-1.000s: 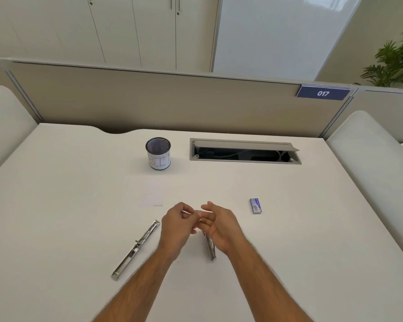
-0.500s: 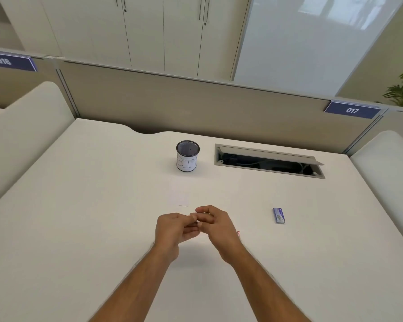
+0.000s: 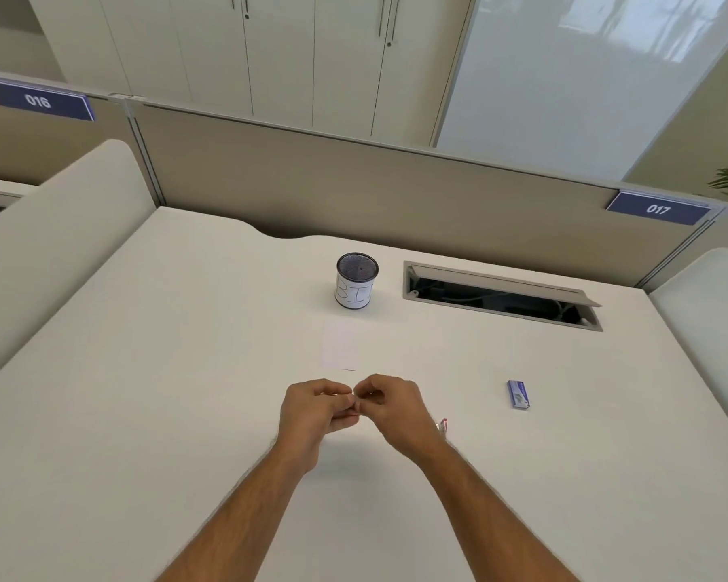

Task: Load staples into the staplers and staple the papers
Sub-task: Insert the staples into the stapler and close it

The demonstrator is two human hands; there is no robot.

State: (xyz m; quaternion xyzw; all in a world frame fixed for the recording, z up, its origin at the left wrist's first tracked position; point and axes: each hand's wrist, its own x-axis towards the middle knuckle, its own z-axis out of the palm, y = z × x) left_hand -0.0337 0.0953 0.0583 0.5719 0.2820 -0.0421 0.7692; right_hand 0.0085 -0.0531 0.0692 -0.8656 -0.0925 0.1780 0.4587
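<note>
Progress: early, by my judgement. No stapler shows whole; only a small red-tipped piece (image 3: pixel 443 426) peeks out beside the right wrist, unidentifiable.

Paper (image 3: pixel 339 345): one pale sheet flat on the desk (image 3: pixel 144 371), between the hands and the mesh cup (image 3: pixel 356 281), long axis running away from the person. Not visibly stapled.

Staple box (image 3: pixel 518 395): well right of the hands, long axis likewise pointing away.

Left hand (image 3: pixel 312 417) and right hand (image 3: pixel 396 407): fingertips meeting, curled, pinching something too small to identify, probably staples.

I see open bench (image 3: pixel 144 413) left of both hands — ahead stand the mesh cup (image 3: pixel 356 280) and cable hatch (image 3: pixel 501 294); staple box (image 3: pixel 519 394) lies right.
</note>
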